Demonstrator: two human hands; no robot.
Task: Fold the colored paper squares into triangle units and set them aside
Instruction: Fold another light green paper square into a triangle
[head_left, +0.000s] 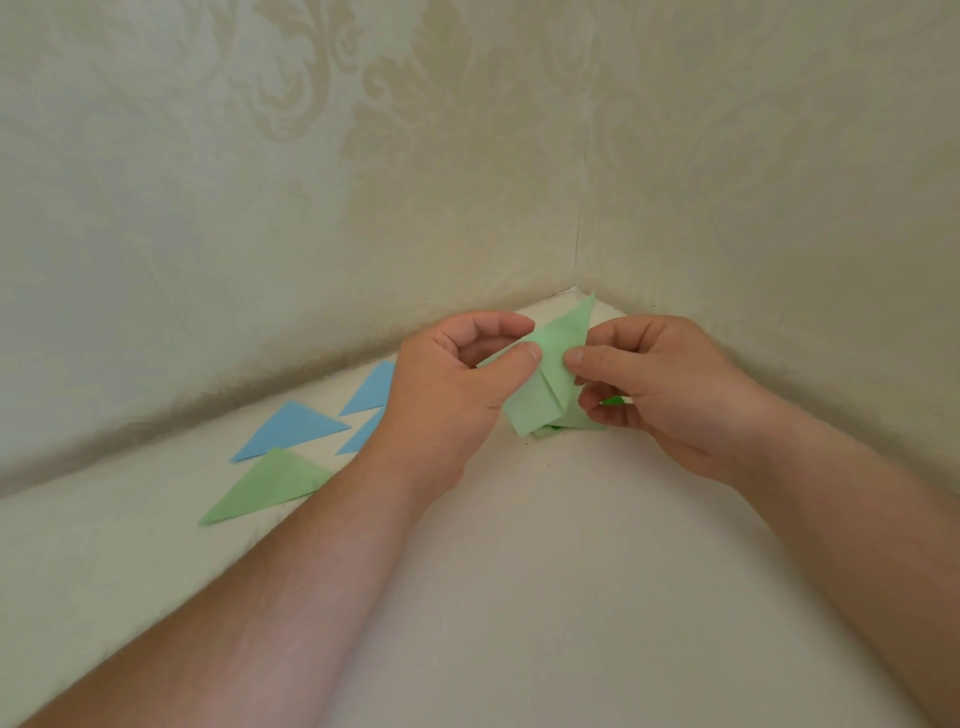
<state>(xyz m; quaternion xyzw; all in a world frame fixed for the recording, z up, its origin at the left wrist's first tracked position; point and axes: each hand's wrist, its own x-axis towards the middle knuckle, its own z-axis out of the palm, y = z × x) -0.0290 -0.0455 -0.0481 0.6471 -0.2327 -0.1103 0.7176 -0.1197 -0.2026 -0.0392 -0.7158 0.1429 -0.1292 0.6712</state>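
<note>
I count three blue triangles (293, 428), one green triangle (270, 486); my left hand (447, 384) and right hand (660, 384) pinch one green paper (550, 374), hiding scraps beneath.

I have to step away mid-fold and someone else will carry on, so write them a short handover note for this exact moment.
Left hand: pinches the light green paper between thumb and fingers.
Right hand: pinches the same paper from the other side; it is held above the white surface, partly folded.
Done and set aside at left: a green triangle and three blue triangles, one partly hidden by the left hand.
More green paper lies under the hands, mostly hidden.
Left: finish this fold, set it with the others, then fold the rest.
</note>
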